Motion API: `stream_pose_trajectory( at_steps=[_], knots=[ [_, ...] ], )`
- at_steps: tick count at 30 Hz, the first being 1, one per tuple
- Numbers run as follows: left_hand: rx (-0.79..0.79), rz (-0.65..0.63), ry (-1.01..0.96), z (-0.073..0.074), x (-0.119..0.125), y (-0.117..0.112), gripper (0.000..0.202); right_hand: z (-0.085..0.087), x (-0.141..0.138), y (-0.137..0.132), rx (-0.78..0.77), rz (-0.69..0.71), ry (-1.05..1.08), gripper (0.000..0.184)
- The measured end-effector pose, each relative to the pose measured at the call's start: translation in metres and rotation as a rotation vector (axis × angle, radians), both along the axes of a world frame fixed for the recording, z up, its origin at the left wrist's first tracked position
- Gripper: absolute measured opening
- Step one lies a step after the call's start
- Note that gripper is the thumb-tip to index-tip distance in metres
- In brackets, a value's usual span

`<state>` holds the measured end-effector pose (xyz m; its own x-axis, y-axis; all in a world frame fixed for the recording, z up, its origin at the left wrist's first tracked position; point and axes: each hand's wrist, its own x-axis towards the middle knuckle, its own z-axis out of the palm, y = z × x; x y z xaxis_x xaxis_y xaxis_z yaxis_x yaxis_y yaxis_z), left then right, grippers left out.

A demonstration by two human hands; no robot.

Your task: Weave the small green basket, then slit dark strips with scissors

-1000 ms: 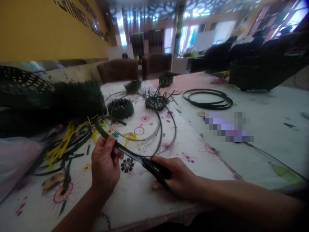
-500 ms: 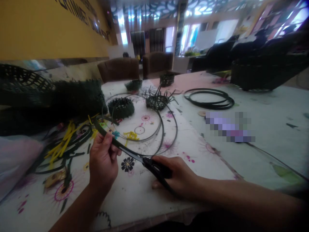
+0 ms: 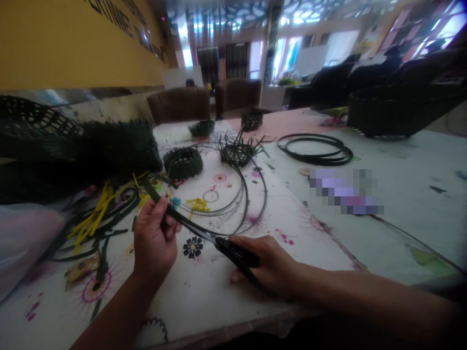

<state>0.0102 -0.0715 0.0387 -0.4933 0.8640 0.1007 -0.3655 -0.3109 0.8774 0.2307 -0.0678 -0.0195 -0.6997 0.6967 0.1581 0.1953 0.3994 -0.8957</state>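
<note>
The fingers (image 3: pixel 163 210) of the left hand (image 3: pixel 155 239) are pinched together on a dark green strip (image 3: pixel 151 190), holding it just above the flowered tabletop (image 3: pixel 204 296). The right hand (image 3: pixel 273 266) is curled shut around the handles of black scissors (image 3: pixel 229 249), whose blades lie along the strip close to the left thumb. Behind them thin hoops (image 3: pixel 243 194) lie in loops. A small woven basket (image 3: pixel 182 163) and an unfinished basket (image 3: pixel 237 153) sit further back, with yellow strips (image 3: pixel 97 209) to the left and a black coil (image 3: pixel 315 148) well to the right.
</note>
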Motion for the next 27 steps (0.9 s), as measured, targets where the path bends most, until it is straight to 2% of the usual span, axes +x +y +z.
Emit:
stream_pose_trajectory(
  at_steps=[4,11,17,20,27],
  knots=[
    [0.019,0.018,-0.012,0.003,-0.006,0.003,0.025,0.003,-0.003,0.0,-0.047,-0.017,0.025,0.045],
    [0.056,0.01,0.046,0.001,0.006,-0.005,0.022,0.002,-0.003,0.0,-0.014,-0.08,0.032,0.047],
    [0.053,0.005,0.024,0.004,0.007,-0.007,0.02,-0.001,-0.002,0.0,-0.056,-0.035,0.072,0.047],
    [0.015,-0.016,-0.004,0.004,0.006,-0.006,0.02,-0.001,-0.001,0.0,-0.024,-0.006,0.051,0.043],
    [-0.032,-0.043,-0.02,0.005,-0.007,0.003,0.018,0.003,-0.002,-0.001,-0.047,0.0,0.023,0.038]
  ],
)
